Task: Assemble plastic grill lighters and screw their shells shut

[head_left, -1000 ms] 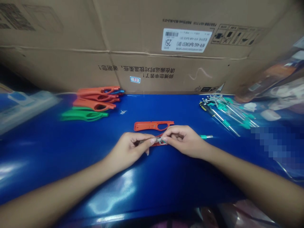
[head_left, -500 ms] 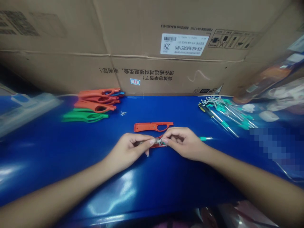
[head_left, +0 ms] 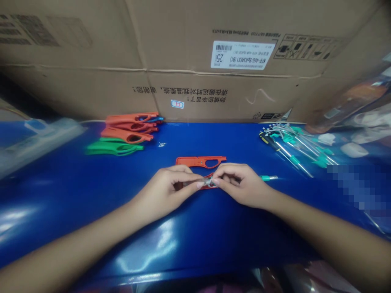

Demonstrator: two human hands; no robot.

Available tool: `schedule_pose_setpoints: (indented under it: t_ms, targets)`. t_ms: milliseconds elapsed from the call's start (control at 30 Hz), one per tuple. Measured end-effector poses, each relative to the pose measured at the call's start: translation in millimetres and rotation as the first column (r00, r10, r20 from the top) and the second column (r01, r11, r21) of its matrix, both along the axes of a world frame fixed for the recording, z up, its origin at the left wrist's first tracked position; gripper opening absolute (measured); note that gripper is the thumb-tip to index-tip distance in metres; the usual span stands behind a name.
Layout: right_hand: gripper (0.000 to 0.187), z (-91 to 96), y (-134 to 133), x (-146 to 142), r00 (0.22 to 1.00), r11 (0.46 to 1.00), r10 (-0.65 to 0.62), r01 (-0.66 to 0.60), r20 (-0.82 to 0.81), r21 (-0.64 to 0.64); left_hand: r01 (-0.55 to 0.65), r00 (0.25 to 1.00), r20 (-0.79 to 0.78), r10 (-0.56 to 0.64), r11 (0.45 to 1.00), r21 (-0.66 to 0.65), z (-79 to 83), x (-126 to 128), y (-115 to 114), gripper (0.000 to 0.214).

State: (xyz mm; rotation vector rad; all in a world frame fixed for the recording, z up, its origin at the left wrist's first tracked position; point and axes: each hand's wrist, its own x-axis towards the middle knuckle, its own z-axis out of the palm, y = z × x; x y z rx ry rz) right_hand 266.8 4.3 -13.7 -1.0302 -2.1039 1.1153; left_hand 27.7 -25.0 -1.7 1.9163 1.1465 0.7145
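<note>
My left hand is closed, with thumb and index finger pinching a small clear-grey part over an orange lighter half-shell. My right hand is closed too, its thumb and fingertip pinching a thin white wire at the same shell. The fingers cover most of this shell. Beyond my right hand sticks out a metal lighter tube with a teal collar; its other end is hidden behind the hand. Just behind my hands lies a second orange half-shell with an oval opening, its hollow inside showing.
Orange and green lighter shells are piled at the left back. Metal tubes with teal parts and a yellow-black tool lie at the right back. A cardboard box walls off the rear of the blue table.
The view has shifted slightly, so things appear a little further right. My left hand's lower fingers have moved up behind the shell. Both hands keep their pinch in the same place.
</note>
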Motion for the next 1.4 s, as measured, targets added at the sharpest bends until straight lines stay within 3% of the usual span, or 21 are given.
schedule_pose_setpoints:
  t_ms: [133,400,633,900,1100,1400]
  targets:
    - [0.012,0.1,0,0,1.000,0.997,-0.002,0.004,-0.027,0.074,0.051,0.994,-0.100,-0.041,0.994,0.094,0.7,-5,0,0.024]
    - [0.015,-1.6,3,1,0.991,0.994,-0.048,0.059,-0.125,0.090,-0.012,0.994,-0.104,0.009,0.999,-0.035,-0.6,-2,2,0.017]
    - [0.014,-2.5,2,1,0.990,0.997,-0.038,0.047,-0.139,0.056,-0.012,0.980,-0.195,0.043,0.987,0.159,-1.6,-4,2,0.011]
    - [0.014,-2.0,2,1,0.990,0.991,-0.032,0.050,-0.140,0.127,0.012,0.983,-0.180,0.035,0.968,0.250,-4.4,-8,3,0.014]
    - [0.020,4.4,0,7,0.999,0.946,0.029,-0.036,0.025,0.322,0.061,0.973,-0.232,-0.003,0.967,0.246,0.2,-14,6,0.015]
    - [0.028,5.8,0,7,0.941,0.838,0.085,-0.246,0.328,0.488,0.120,0.966,-0.252,-0.063,0.969,0.218,1.8,-17,10,0.017]
